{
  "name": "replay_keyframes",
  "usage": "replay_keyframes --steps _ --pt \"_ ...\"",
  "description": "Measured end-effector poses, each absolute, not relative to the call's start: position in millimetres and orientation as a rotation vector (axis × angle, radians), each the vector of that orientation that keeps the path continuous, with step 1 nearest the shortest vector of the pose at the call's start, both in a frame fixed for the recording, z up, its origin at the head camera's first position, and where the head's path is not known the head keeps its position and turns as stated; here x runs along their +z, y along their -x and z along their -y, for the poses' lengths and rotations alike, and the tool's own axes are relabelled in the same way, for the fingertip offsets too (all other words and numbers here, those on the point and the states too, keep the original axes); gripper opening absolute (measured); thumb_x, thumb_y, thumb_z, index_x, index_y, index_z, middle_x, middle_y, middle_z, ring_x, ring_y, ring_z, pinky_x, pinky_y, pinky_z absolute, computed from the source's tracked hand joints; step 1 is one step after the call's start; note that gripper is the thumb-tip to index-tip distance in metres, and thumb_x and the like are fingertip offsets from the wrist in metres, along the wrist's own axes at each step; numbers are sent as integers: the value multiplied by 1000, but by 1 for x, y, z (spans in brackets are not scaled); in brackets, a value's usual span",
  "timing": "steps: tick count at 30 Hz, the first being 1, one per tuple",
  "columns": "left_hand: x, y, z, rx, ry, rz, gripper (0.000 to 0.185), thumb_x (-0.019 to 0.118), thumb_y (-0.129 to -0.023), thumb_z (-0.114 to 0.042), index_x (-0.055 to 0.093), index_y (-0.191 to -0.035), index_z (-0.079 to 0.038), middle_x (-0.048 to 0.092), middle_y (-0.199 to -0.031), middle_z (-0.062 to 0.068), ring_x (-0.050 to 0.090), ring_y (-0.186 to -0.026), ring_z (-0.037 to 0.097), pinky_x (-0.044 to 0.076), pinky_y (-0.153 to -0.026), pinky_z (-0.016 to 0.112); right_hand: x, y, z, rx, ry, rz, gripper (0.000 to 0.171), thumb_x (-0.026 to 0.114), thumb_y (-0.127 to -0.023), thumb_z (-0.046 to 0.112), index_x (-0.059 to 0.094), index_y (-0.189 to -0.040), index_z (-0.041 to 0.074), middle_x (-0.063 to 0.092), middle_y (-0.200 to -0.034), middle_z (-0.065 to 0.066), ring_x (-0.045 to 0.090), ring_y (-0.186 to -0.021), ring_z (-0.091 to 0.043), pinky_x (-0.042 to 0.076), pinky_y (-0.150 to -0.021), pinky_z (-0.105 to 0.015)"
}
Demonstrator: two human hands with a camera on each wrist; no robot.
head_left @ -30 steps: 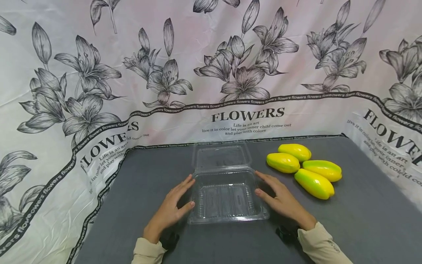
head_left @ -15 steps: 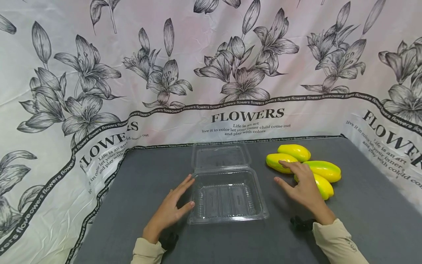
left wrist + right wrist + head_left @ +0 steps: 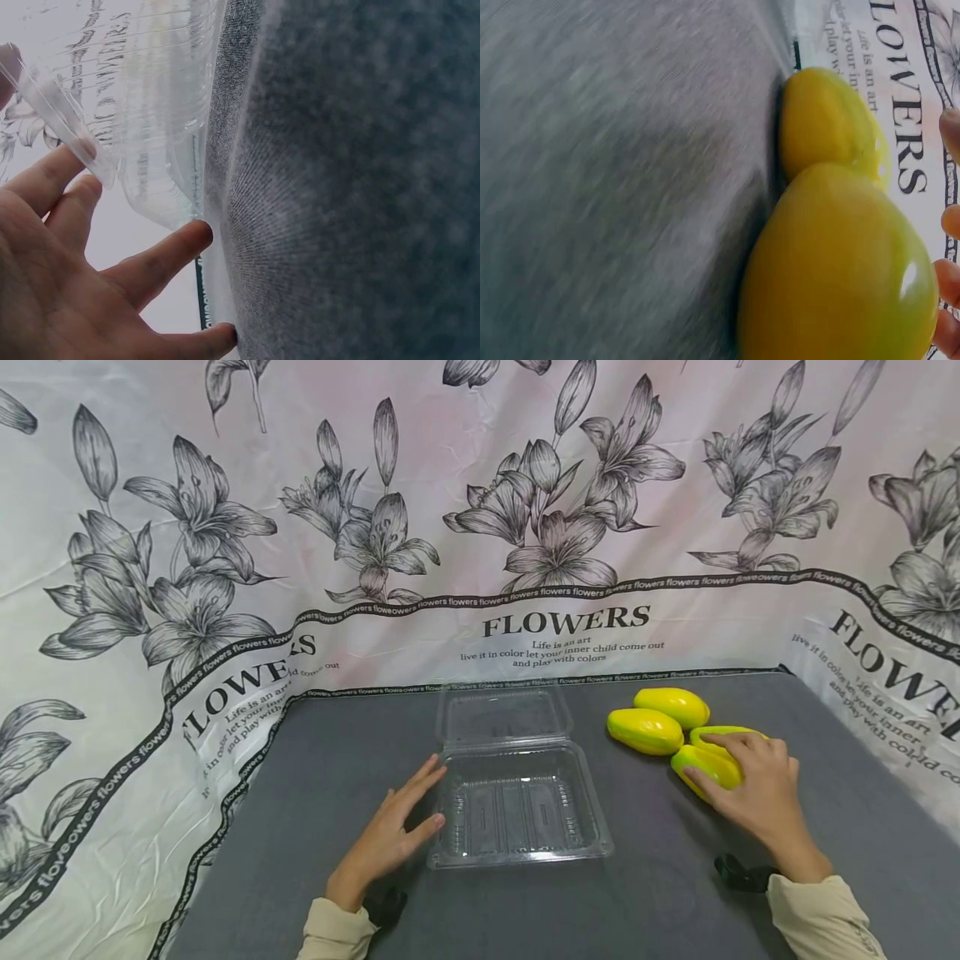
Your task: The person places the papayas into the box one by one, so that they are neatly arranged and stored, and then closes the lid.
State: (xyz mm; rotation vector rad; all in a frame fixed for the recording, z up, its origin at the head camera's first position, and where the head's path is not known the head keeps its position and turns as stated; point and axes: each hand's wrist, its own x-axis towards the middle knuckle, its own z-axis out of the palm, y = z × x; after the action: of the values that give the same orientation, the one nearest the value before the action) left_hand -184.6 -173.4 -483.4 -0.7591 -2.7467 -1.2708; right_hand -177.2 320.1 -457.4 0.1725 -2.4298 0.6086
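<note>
In the head view, a clear plastic clamshell container lies with its lid folded back. My left hand is at its left side, fingers spread and fingertips at the rim; the left wrist view shows the clear plastic wall against those fingers. To the right, my right hand hovers over the nearest yellow-green papaya, thumb and fingers apart above it. That papaya fills the lower right wrist view, with fingertips at its upper side. Another papaya is partly hidden behind the hand.
Two more papayas lie side by side, farther back between container and right hand. A grey cloth covers the table. White flower-print curtains rise at the back and both sides.
My right hand has left the container's right side and moved right to over the nearest papaya. My left hand, the container and the papayas have stayed in place.
</note>
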Motion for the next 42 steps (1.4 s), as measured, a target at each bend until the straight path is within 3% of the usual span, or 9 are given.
replay_keyframes --steps 10,24,35,42 --pt "-482 186 173 -1316 785 2737 63 61 -101 -22 38 -159 -20 23 -171 2 23 -156 41 3 -111 84 -467 168 -340 550 -116 2543 50 84 -80 30 69 -117 2 59 -117 -31 46 -88 -47 30 -71 -58" --pt "-484 187 172 -1286 769 2727 64 64 -99 -23 38 -158 -25 25 -170 1 25 -155 41 6 -112 84 -462 166 -341 584 -111 2743 65 82 -84 40 63 -134 2 57 -109 -32 51 -88 -42 32 -65 -38" --pt "-484 185 173 -1257 714 2736 62 66 -98 -27 43 -155 -26 26 -170 1 28 -154 40 10 -114 82 -464 163 -341 578 -159 2781 69 81 -85 42 61 -139 4 62 -109 -28 55 -84 -31 34 -63 -36" --pt "-483 185 173 -1254 718 2736 61 67 -98 -26 44 -155 -23 27 -169 1 29 -154 40 11 -114 82 -462 161 -337 618 -150 2776 67 81 -86 42 61 -138 5 62 -117 -30 60 -95 -40 41 -68 -44"
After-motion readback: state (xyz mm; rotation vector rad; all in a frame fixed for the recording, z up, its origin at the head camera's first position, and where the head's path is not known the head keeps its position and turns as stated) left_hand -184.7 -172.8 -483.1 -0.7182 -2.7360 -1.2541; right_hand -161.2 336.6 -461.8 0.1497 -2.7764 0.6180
